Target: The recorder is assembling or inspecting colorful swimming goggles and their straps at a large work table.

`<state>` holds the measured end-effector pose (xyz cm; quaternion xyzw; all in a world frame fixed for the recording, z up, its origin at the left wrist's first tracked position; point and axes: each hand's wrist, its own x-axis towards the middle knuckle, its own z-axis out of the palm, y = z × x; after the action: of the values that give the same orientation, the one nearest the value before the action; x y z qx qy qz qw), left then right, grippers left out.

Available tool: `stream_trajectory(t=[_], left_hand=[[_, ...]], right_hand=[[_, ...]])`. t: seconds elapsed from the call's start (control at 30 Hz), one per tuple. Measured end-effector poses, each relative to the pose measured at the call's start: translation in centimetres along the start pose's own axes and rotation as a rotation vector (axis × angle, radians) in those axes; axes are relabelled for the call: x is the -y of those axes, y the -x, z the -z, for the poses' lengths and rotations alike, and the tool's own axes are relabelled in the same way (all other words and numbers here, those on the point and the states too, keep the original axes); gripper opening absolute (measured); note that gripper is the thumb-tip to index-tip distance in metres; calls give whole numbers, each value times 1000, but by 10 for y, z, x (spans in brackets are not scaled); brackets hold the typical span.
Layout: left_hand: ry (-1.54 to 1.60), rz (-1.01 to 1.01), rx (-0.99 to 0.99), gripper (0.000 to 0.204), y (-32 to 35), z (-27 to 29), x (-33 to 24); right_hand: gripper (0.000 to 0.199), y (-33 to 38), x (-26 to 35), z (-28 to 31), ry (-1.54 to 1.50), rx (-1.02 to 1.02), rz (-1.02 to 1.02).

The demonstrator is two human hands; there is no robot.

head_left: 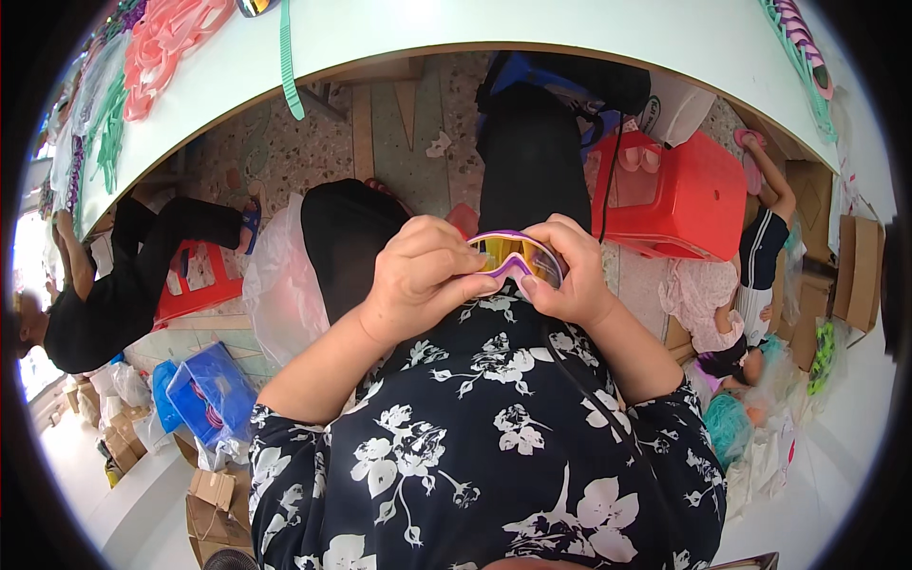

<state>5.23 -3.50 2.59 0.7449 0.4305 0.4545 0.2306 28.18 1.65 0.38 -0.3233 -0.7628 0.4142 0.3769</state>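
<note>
A pair of goggles (501, 250) with a purple frame and a yellow mirrored lens is held close in front of my chest, above my lap. Its nose notch points toward me. My left hand (418, 275) is closed on the left end, thumb below and bent fingers at the lens. On the other end, my right hand (578, 274) grips with its thumb at the lower edge and its fingers curled over the top. My fingers cover both ends of the frame, so whether a strap is attached there cannot be seen.
A white table (408, 24) curves across the far side, carrying pink straps (171, 43) and a mint-green strap (289, 66). A red stool (698, 195) stands at right. Other people sit at left and right. Cardboard boxes (860, 271) and a blue bin (211, 385) are around.
</note>
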Motion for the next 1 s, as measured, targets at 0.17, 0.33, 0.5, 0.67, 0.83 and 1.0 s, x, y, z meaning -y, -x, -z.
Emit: stream_trajectory(t=[0.17, 0.33, 0.5, 0.67, 0.83, 1.0], left_hand=[[-167, -24, 35, 37, -8, -1, -3], [-308, 36, 199, 62, -9, -9, 6], [-256, 152, 261, 57, -13, -18, 8], [-259, 128, 237, 50, -15, -30, 14], [-267, 198, 221, 39, -10, -41, 17], [-120, 368, 194, 31, -9, -55, 28]], right_hand=[[40, -2, 0, 4, 95, -11, 36], [49, 1, -10, 4, 123, -24, 69], [53, -1, -18, 5, 110, 38, 71], [57, -13, -28, 14, -9, 222, 21], [53, -15, -41, 10, -103, 308, -46], [48, -9, -53, 2, -78, 202, 1]])
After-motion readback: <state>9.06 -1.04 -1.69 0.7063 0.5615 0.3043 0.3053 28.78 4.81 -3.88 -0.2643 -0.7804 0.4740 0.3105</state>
